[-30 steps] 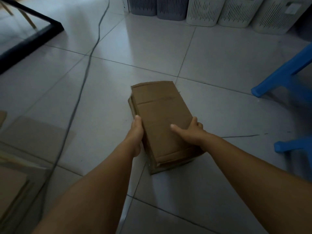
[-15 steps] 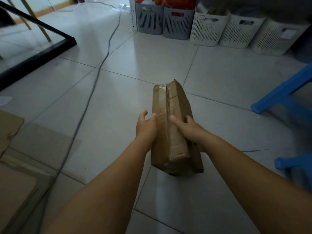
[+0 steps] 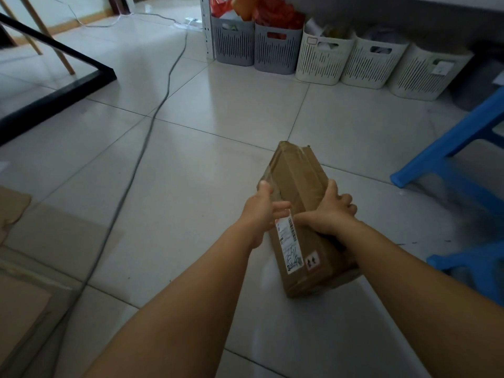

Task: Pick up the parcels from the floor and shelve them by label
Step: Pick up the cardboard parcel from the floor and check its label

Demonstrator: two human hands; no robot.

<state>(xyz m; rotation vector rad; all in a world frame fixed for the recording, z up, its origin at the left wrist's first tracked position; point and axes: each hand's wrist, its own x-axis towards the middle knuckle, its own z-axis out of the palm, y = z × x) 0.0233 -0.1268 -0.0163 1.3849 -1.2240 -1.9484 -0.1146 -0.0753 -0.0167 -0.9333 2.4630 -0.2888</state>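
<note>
A long brown cardboard parcel (image 3: 300, 192) is held above the tiled floor, its far end tilted away from me. A white shipping label (image 3: 289, 245) with a barcode faces up along its near left face. My left hand (image 3: 260, 210) presses the parcel's left side, fingers spread along the edge. My right hand (image 3: 331, 214) grips its right side, thumb on top and fingers curled around the far edge. Both hands carry it together.
A row of slotted baskets, two grey (image 3: 255, 45) and three white (image 3: 365, 60), lines the back under a shelf. A blue plastic stool (image 3: 447, 154) stands at right. A grey cable (image 3: 141, 159) crosses the floor; a black frame (image 3: 54, 96) and flat cardboard (image 3: 16, 309) lie left.
The parcel went from lying flat on the floor to lifted and rolled over, so its label now faces up. My view has risen, showing more of the baskets.
</note>
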